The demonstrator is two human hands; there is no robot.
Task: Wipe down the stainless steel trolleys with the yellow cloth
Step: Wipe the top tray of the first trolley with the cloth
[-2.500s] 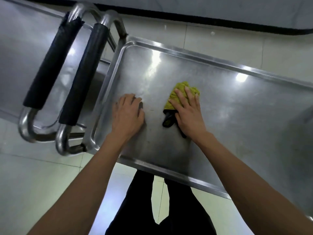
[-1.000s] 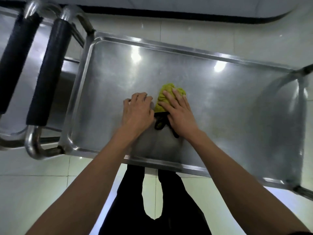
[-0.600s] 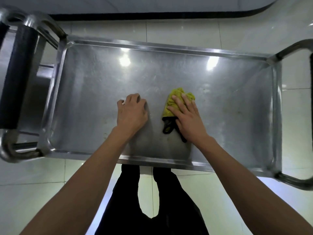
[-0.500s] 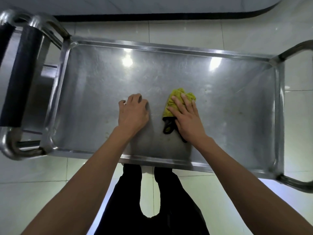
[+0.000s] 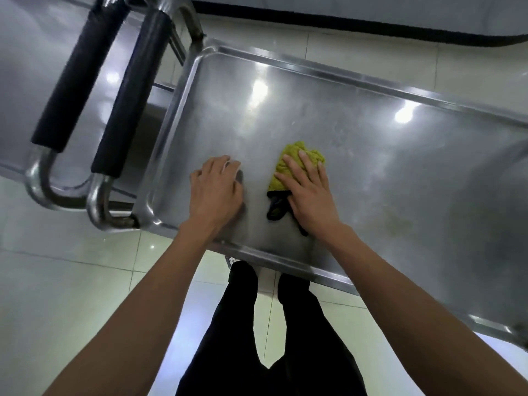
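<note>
- while the right hand (image 5: 310,195) pressed flat, fingers spread, on the yellow cloth (image 5: 288,170), the cloth sat bunched on the trolley top (image 5: 400,172), just right of the left hand (image 5: 214,192).
- left hand lay palm-down on the bare steel, fingers loosely bent, holding nothing; it could have left fresh smears.
- bunched cloth might have skipped the faint stain further right of the right hand.
- leaning could have rolled the trolley toward the second trolley (image 5: 25,81), beyond the left hand.

Pale tiled floor (image 5: 65,281), dark baseboard strip (image 5: 371,27), perhaps a shoe (image 5: 233,260)
</note>
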